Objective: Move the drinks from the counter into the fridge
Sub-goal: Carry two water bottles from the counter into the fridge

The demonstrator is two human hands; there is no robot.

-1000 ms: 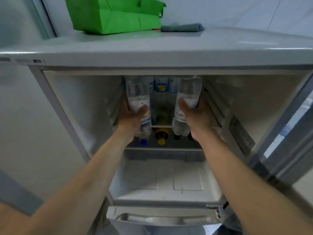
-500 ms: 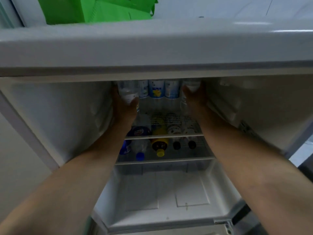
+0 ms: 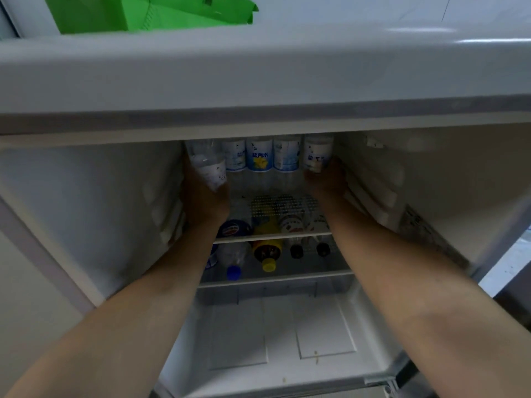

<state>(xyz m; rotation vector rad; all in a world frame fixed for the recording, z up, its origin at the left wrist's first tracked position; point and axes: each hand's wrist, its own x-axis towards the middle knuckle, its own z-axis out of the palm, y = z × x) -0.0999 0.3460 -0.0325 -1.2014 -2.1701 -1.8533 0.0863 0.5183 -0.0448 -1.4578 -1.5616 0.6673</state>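
Observation:
Both my arms reach deep into the open fridge [image 3: 86, 214]. My left hand [image 3: 205, 199] grips a clear water bottle [image 3: 208, 165], tilted, at the left end of the upper shelf. My right hand [image 3: 326, 182] holds a second bottle with a white-blue label [image 3: 316, 155] at the right end of the same shelf. Between them three more labelled bottles [image 3: 260, 156] stand in a row at the back. The tops of all these bottles are hidden by the fridge's upper edge.
On the lower shelf [image 3: 275, 278] lie several bottles with blue, yellow and black caps [image 3: 268, 264]. Below is a pale crisper drawer [image 3: 281, 334]. A green bag [image 3: 143, 12] sits on the fridge top [image 3: 258, 64]. The door edge [image 3: 431, 237] is at the right.
Both hands have pushed their bottles further back and up onto the upper shelf, level with the row at the back. My view has dropped closer to the fridge.

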